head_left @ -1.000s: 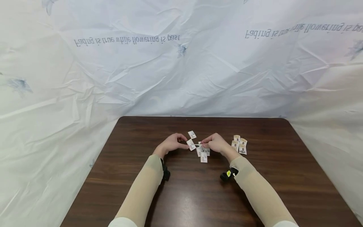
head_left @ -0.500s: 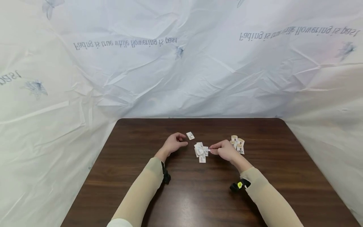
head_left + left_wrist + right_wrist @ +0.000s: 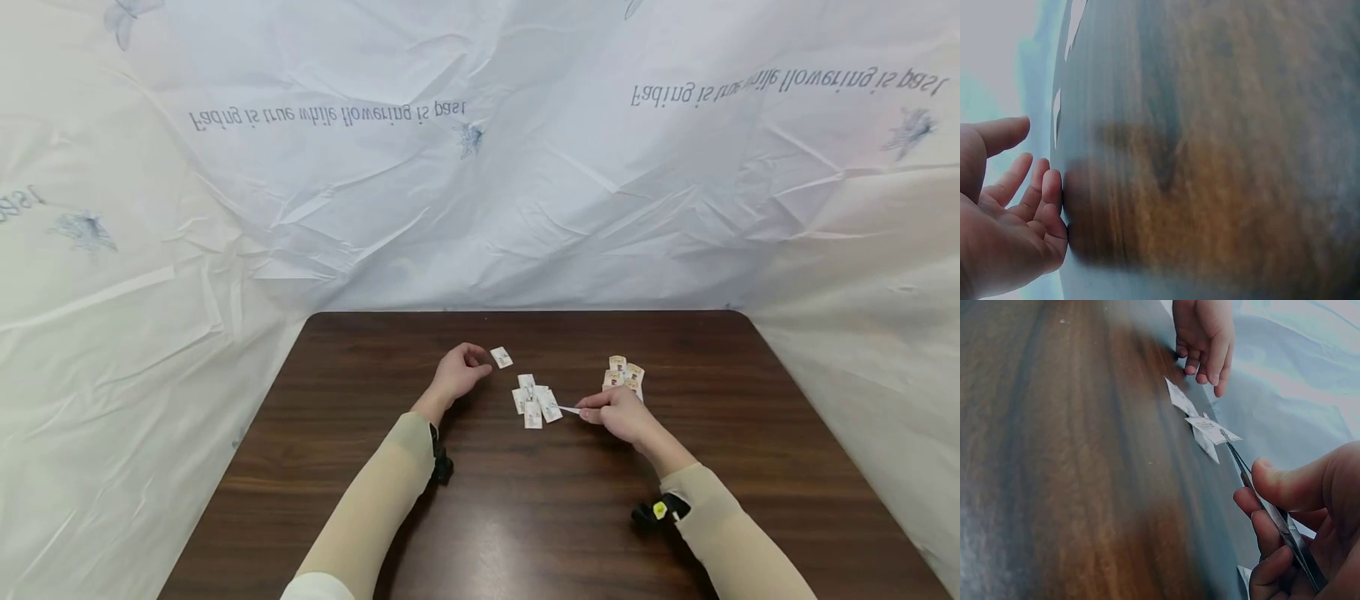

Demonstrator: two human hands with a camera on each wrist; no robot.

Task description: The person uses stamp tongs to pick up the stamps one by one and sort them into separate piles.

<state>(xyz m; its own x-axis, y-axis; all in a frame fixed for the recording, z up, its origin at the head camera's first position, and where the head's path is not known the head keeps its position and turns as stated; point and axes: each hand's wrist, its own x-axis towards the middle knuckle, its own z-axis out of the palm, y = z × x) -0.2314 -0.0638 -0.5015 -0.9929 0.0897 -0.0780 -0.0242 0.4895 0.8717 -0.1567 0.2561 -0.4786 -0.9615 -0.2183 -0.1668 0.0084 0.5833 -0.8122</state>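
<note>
My right hand pinches a pair of metal tweezers between thumb and fingers. The tips grip the edge of a small white paper card, raised a little above other cards. Beneath and left of it, several white printed cards lie overlapping on the table. My left hand rests on its side on the table, fingers loosely curled and holding nothing. Just right of its fingertips lies a single white card. In the left wrist view the fingers touch the tabletop.
Several cards with yellowish print lie grouped behind my right hand, partly hidden by it. The dark wooden table has its back edge against a wrinkled white printed sheet.
My right hand has moved right and nearer with the tweezers, and a card now hangs at their tips by the pile's right side. My left hand, formerly touching a card, now rests apart from the pile.
</note>
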